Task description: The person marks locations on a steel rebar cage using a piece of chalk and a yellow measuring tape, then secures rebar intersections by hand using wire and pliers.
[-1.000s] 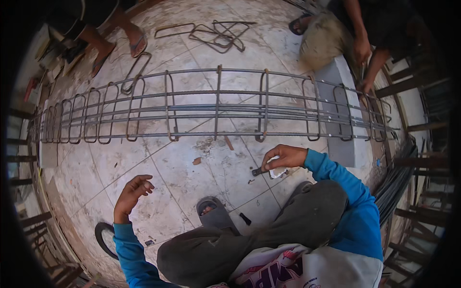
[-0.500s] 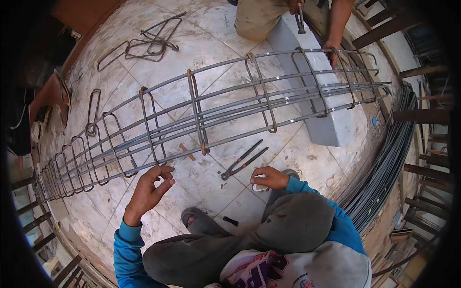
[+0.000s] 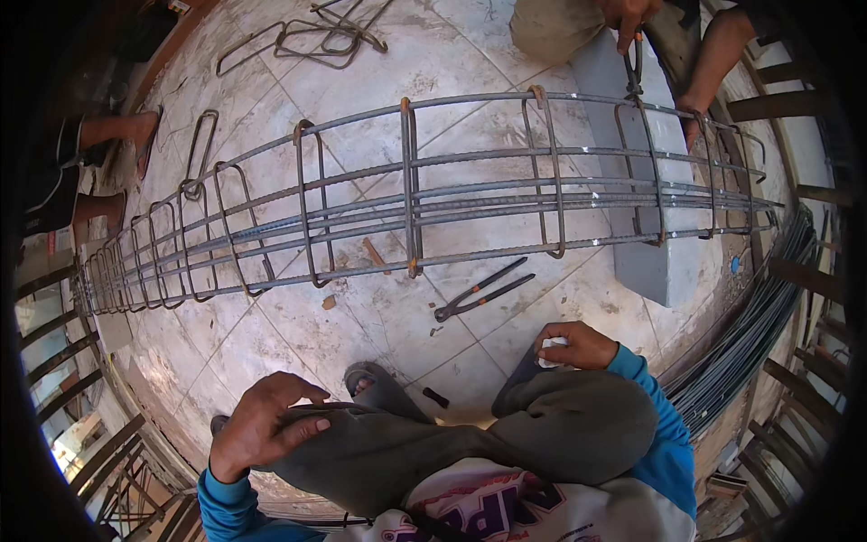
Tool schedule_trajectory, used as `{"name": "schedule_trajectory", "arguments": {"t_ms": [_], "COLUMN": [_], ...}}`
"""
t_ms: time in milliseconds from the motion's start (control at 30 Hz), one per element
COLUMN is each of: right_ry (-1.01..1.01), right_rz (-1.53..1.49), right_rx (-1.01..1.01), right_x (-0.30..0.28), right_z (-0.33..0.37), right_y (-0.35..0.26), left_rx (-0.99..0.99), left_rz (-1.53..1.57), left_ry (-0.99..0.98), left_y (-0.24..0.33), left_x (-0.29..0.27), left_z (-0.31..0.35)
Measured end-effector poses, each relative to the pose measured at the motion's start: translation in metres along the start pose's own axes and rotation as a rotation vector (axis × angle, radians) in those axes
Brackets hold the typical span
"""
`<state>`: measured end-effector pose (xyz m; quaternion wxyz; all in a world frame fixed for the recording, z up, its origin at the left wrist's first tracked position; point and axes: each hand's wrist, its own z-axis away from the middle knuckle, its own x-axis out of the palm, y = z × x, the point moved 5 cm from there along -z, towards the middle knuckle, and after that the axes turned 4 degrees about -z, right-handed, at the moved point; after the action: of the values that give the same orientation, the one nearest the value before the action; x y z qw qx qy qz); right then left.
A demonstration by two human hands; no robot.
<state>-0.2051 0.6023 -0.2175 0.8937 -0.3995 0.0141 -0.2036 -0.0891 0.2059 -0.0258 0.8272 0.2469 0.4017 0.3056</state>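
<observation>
My left hand [image 3: 268,423] rests by my left knee, its thumb and fingers apart and nothing between them. Over my right knee, my right hand [image 3: 579,346] is closed around a small white piece [image 3: 553,350], mostly hidden by the fingers. In front of both hands lies a long cage of steel bars [image 3: 361,182] with bent stirrups [image 3: 409,217] around them. White marks show on its right-hand bars. A pair of pincers [image 3: 488,294] with orange-marked handles lies on the floor between me and the cage.
Across the cage, another person's hand [image 3: 629,18] works pincers [image 3: 633,68] at a bar. A grey-white block [image 3: 646,262] sits under the cage's right part. Loose stirrups [image 3: 330,41] lie at the back, a rod bundle [image 3: 754,312] at right. Another person's legs [image 3: 113,135] show at left.
My left hand has drawn back from the cage to my knee. My right hand has come back over my right knee, still holding the white piece. The other person's pincers have lowered to the cage.
</observation>
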Motion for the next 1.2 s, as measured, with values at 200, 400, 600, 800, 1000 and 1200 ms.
{"name": "schedule_trajectory", "arguments": {"t_ms": [200, 400, 600, 800, 1000, 1200], "right_ry": [-0.163, -0.275, -0.33, -0.197, -0.724, -0.808], "right_rz": [0.431, 1.227, 0.923, 1.068, 1.925, 1.987], "right_rx": [0.085, 0.07, -0.07, 0.12, 0.102, -0.021], "right_x": [-0.023, 0.098, 0.261, 0.238, 0.255, 0.384], "right_z": [0.036, -0.033, -0.031, 0.028, -0.01, -0.14], "right_y": [-0.146, -0.286, -0.424, -0.464, -0.474, -0.554], "left_rx": [0.023, -0.157, -0.706, -1.038, -1.404, -0.801], "left_rz": [-0.179, 0.049, 0.107, 0.858, 1.189, 1.203], "left_ry": [0.434, 0.741, 0.685, 0.712, 0.545, 0.586], "left_y": [0.014, -0.01, 0.001, 0.055, 0.089, 0.038], "left_x": [0.013, 0.011, 0.077, 0.165, 0.223, 0.181], "left_z": [0.089, 0.182, 0.319, 0.521, 0.618, 0.585]}}
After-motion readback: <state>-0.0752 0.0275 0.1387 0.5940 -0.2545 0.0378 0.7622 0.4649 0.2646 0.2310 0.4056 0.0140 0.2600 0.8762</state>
